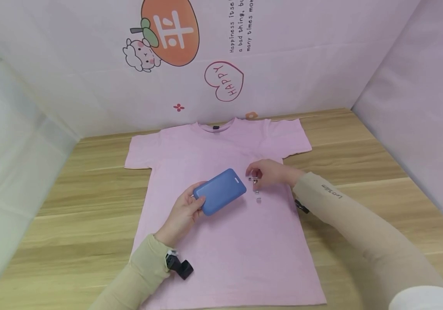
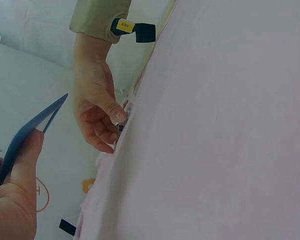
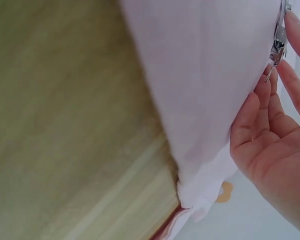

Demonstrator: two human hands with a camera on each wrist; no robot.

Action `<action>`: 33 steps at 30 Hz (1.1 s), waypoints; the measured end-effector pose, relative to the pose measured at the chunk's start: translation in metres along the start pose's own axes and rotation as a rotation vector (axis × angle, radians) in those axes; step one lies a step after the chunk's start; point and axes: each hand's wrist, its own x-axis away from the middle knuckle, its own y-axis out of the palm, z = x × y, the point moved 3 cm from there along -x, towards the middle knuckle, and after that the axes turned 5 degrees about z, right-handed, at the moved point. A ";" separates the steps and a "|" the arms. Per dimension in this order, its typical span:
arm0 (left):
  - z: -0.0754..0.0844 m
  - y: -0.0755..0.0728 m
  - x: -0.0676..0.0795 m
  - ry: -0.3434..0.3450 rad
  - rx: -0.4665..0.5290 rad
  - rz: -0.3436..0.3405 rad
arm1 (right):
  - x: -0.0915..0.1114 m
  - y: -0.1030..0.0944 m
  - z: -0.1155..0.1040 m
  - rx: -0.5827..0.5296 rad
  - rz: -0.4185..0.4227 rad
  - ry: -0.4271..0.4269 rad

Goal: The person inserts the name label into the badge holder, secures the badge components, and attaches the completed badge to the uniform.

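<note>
Blue case in the left hand

The case is held above the pink shirt, fingers gripping its left end, thumb on top. It looks light, stiff and somewhat slippery; its edges should hold best. Beside it, the right hand seems to pinch a small metal clip, contact partly hidden, with the wooden table underneath

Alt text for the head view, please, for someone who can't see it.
A person's left hand holds a blue card holder above a pink T-shirt spread on a wood-grain table; the right hand is curled around a small metal clip.
</note>
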 end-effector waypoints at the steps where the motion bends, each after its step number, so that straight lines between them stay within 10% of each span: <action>1: 0.000 0.000 0.000 0.002 0.000 -0.001 | 0.000 0.000 0.000 0.002 0.000 -0.002; 25: -0.001 0.000 0.000 0.010 0.000 0.004 | 0.006 -0.004 0.007 -0.125 0.030 0.020; 33: -0.002 0.005 -0.003 0.006 0.002 0.012 | 0.008 -0.010 0.015 -0.352 0.083 0.076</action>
